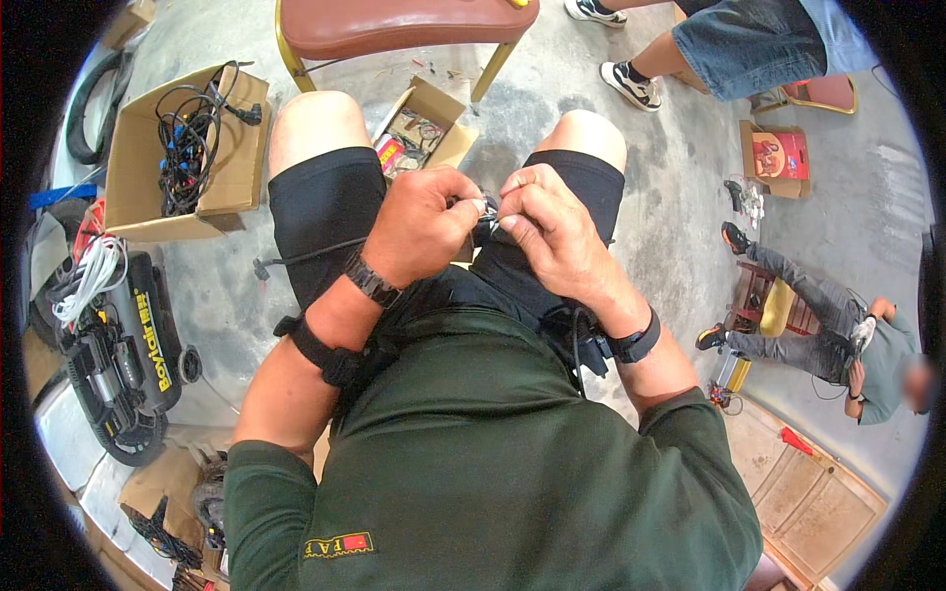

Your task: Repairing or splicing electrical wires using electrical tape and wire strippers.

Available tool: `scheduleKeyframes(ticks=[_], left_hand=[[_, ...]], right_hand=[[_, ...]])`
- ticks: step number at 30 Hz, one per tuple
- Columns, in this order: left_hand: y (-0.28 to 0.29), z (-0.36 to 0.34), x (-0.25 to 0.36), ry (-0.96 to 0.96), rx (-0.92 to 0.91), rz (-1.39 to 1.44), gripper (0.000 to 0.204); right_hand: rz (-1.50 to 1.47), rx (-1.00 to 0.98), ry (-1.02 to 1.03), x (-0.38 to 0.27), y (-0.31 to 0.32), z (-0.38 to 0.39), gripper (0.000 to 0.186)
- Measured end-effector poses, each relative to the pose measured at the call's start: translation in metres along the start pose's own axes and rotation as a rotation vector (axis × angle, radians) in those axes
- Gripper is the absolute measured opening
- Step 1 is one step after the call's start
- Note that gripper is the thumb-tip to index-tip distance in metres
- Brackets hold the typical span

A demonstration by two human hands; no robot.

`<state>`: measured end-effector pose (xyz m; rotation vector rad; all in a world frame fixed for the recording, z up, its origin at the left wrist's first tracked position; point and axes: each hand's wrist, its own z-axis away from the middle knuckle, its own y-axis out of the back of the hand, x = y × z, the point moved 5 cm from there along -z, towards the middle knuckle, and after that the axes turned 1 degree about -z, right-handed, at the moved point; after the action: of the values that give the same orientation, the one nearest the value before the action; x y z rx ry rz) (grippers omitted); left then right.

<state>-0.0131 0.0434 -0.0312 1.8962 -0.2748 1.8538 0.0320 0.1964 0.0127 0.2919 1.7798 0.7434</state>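
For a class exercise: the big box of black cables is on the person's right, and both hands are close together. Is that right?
Not quite: the head view shows the big box of black cables on the person's left. The left hand and right hand are indeed close together.

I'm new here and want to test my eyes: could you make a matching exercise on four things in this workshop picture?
1. left hand
2. black cables
3. coiled white cable
4. padded chair seat

A. inside the cardboard box
B. red-brown
C. beside the right hand, over the lap
D. at the air compressor

Pairs: 1-C, 2-A, 3-D, 4-B
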Motion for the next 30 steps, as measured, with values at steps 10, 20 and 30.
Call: scheduleKeyframes(ticks=[10, 20, 30], left_hand=[[-0.004, -0.010, -0.004, 0.008, -0.028, 0.012, 0.016], [-0.008, -0.008, -0.011, -0.008, -0.005, 0.065, 0.010], [-0.010, -0.004, -0.016, 0.190, -0.048, 0.307, 0.019]], right_hand=[[0.212, 0.080, 0.111, -0.014, -0.010, -0.005, 0.020], [0.063, 0.106, 0.052, -0.024, 0.014, 0.004, 0.027], [0.154, -0.079, 0.096, -0.011, 0.022, -0.005, 0.032]])
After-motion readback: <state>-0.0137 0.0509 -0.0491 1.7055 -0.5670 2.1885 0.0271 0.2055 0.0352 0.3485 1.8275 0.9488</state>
